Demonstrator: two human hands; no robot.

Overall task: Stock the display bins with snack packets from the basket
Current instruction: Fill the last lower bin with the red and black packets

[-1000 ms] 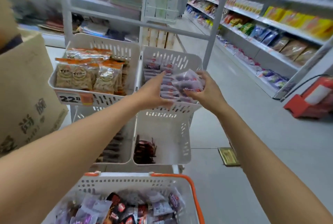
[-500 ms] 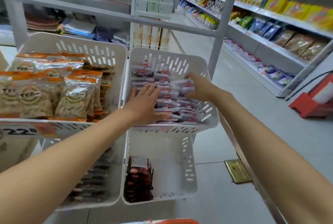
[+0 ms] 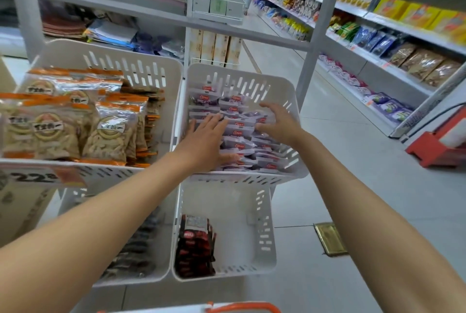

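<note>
Four white slotted bins make up the display. The upper left bin (image 3: 113, 60) is packed with large orange-topped packets (image 3: 63, 123). The upper right bin (image 3: 252, 177) is the one being worked. Below it, the lower right bin (image 3: 239, 212) holds only a short row of dark red packets (image 3: 195, 247) against its left wall. The basket (image 3: 176, 309) shows only as a white rim and orange handle at the very near edge, so its contents cannot be seen.

The small purple-and-white packets (image 3: 239, 126) lie in overlapping rows across the upper right bin, from the far wall to the near rim. Both hands are in that bin and neither grips anything. The left hand (image 3: 204, 141) lies flat on the near-left rows with its fingers straight and spread. The right hand (image 3: 280, 121) hovers or rests on the right rows, fingers apart and slightly bent.

The step looks like levelling and squaring the newly placed packets. To do it well, press lightly and sweep from the middle toward the walls, keeping the red labels facing up. Tuck in any packets that ride up at the near rim so they don't slip through the slots or over the edge. Light pressure matters, because these slick wrappers are likely to slide.
</note>
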